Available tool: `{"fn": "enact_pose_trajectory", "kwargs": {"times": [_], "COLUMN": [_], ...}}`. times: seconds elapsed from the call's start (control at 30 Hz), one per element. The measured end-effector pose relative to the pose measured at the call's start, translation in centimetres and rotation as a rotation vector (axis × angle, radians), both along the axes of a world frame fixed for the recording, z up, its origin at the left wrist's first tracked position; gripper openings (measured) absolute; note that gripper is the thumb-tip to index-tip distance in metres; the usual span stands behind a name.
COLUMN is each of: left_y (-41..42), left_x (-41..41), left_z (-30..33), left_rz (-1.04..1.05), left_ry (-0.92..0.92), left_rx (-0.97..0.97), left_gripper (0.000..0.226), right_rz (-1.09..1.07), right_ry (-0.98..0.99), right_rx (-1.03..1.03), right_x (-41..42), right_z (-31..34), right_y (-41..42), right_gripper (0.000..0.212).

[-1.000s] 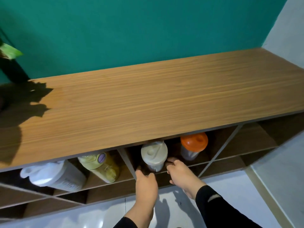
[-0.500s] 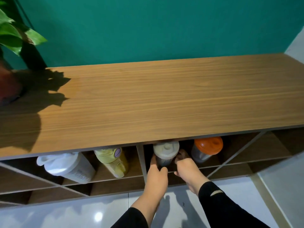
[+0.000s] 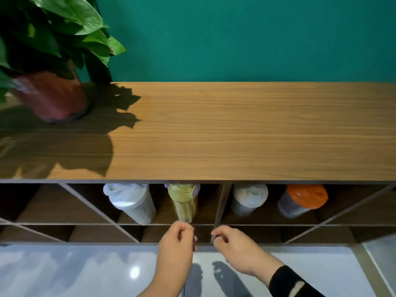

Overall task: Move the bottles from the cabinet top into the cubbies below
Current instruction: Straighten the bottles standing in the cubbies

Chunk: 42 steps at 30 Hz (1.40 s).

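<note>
Several bottles stand in the upper cubbies under the wooden cabinet top (image 3: 235, 133). A white shaker bottle (image 3: 132, 202) and a yellow bottle (image 3: 185, 202) share the cubby left of the divider. Right of it are a beige-lidded bottle (image 3: 248, 198) and an orange-lidded bottle (image 3: 302, 200). My left hand (image 3: 176, 243) hovers just below the yellow bottle, fingers curled, holding nothing. My right hand (image 3: 233, 243) sits by the divider's lower end, fingers curled and empty.
A potted plant (image 3: 49, 67) with a reddish pot stands on the cabinet top at the far left. A teal wall (image 3: 246, 37) backs the cabinet. Lower cubbies (image 3: 267, 233) hold nothing I can see. Glossy white floor (image 3: 75, 273) lies in front.
Both hands have let go of the beige-lidded bottle and pulled back out of the cubby. The view has shifted left, bringing the plant into sight.
</note>
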<state>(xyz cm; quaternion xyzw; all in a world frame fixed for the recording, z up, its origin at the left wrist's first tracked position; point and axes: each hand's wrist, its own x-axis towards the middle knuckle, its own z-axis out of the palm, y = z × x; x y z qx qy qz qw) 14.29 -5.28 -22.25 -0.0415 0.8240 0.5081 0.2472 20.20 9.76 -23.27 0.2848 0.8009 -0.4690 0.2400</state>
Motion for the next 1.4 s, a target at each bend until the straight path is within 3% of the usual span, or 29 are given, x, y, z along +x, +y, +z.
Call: {"fn": "enact_pose_trajectory", "kwargs": {"times": [0.03,0.1,0.17,0.3,0.4,0.5,0.67,0.77,0.87,0.9,1.03,1.17,1.33,1.4], "left_y": [-0.9,-1.6,-1.4,-0.5,-0.3,-0.4,-0.1,0.5,0.8,0.7,0.5,-0.6,-3.5,-4.5], "left_x": [-0.8,-1.9,-2.6,-2.7,-3.5,-4.5,-6.1,-6.0,-5.6,-5.6,-6.0,-5.3,-6.5,-7.7], "left_z": [0.1,-0.2,-0.7,-1.3,-1.5,-1.6,-1.8,-2.0,-2.1,-2.2,-3.1,-4.2,-4.8,-4.1], "left_rz": [0.063,0.080,0.041,0.024,-0.053,-0.104,-0.113,-0.034,-0.045,-0.058,-0.037,0.215,0.670,0.707], "left_ry": [0.026,0.001,-0.046,-0.049,-0.053,-0.082,-0.131,-0.132,-0.079,-0.068,-0.092,-0.122,-0.181,-0.132], "left_rx": [0.007,0.021,0.017,0.055,0.043,0.035,0.019,0.030,0.086,0.092,0.084,0.045,0.133,0.180], "left_gripper": [0.014,0.036,0.053,0.045,0.034,0.032,0.014,0.037,0.062,0.064,0.053,0.013,0.013,0.040], "right_rz": [-0.120,-0.400,-0.534,-0.471,-0.409,-0.484,-0.514,-0.555,-0.514,-0.505,-0.486,-0.496,-0.364,-0.280], "right_ry": [0.062,0.136,0.201,0.287,0.201,0.236,0.281,0.343,0.295,0.272,0.206,0.095,0.209,0.271], "right_rx": [-0.092,-0.316,-0.380,-0.174,-0.038,-0.015,-0.013,-0.039,-0.016,-0.009,0.035,0.075,-0.031,-0.115], "right_x": [-0.8,-2.0,-3.4,-6.5,-8.1,-8.3,-7.2,-6.9,-6.8,-6.7,-6.6,-6.8,-8.1,-8.9], "right_z": [0.1,0.1,-0.4,-1.4,-2.0,-2.1,-2.5,-2.8,-2.9,-2.8,-3.7,-4.6,-5.0,-4.3], "right_y": [-1.7,-4.2,-5.8,-6.4,-6.4,-7.1,-7.4,-7.0,-7.2,-7.1,-6.8,-8.2,-10.8,-11.8], "right_gripper": [0.042,0.057,0.051,0.065,0.044,0.033,0.051,0.063,0.039,0.030,0.035,0.027,0.029,0.041]}}
